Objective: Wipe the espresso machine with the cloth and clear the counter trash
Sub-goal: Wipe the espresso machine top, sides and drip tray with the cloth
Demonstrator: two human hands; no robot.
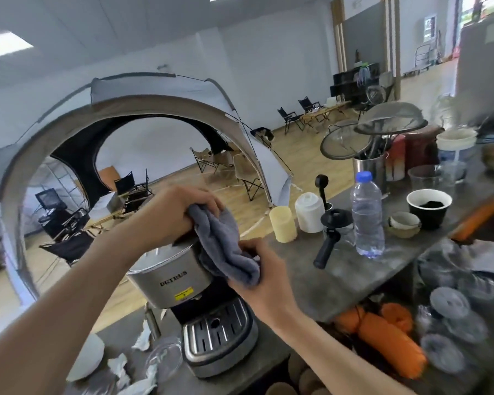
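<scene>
Grey and soft, a crumpled cloth [226, 246] hangs over the top right side of a shiny silver and black espresso machine [188, 295]. The person holds the cloth with both hands. The left hand [183, 212] is closed around the top end of the cloth, above the machine's flat lid. The right hand [257, 269] grips the lower end of the cloth and presses it against the machine's right side.

The machine stands on a dark grey counter [354, 269]. It has a metal drip tray with slots at the bottom front and a small yellow sticker on its silver band.

Scraps of crumpled white paper trash [120, 366] lie on the counter near the bottom left, just beside the machine. A white plate [86, 357] sits next to them, and a clear plastic lid [163, 360] lies close to the machine's base.

Further along the counter, to the right, stand a pale yellow cylinder [283, 223], a white plastic jar [308, 212] and a clear water bottle with a blue cap [367, 215]. A black portafilter handle [328, 243] rests between the jar and the bottle. A black paper cup with dark coffee grounds inside [428, 206] sits behind the bottle.

A big grey tent [143, 95] stands on the wooden floor behind the counter.
</scene>
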